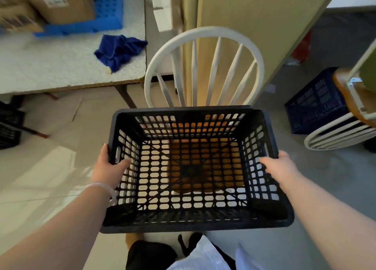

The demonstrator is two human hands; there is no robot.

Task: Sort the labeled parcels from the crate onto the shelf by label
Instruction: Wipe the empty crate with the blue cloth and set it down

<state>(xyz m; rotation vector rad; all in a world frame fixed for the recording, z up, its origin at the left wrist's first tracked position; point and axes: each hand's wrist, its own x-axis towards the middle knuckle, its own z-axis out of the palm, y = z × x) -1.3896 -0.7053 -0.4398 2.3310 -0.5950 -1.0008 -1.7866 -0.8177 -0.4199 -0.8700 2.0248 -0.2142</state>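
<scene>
black crate (195, 222) between the hands, left hand (107, 168) gripping its left rim, right hand (281, 164) gripping right rim

Black crate (193, 226), walls and floor pierced in a regular grid of rounded slots. Orange-brown seat (203, 158) showing through that grid. Cream-white chair back (203, 30), plain hoop and spindles. White desk (61, 66) flecked with fine grey speckles, brown along the edge. Deep blue cloth (120, 50), unpatterned. Bright blue crate (107, 11) dotted with rows of small holes. Brown cardboard boxes (67, 7) with pale labels. Navy crate (313, 107) with gridded sides. Pale yellow-beige panel (254, 15), plain. Floor (335, 178) grey on the right, light beige tiles on the left. Thin white bracelet (101, 186). Pale blue-white shirt (203, 253) beside a black garment (150, 255). Second chair (343, 86), orange-brown over white.
</scene>
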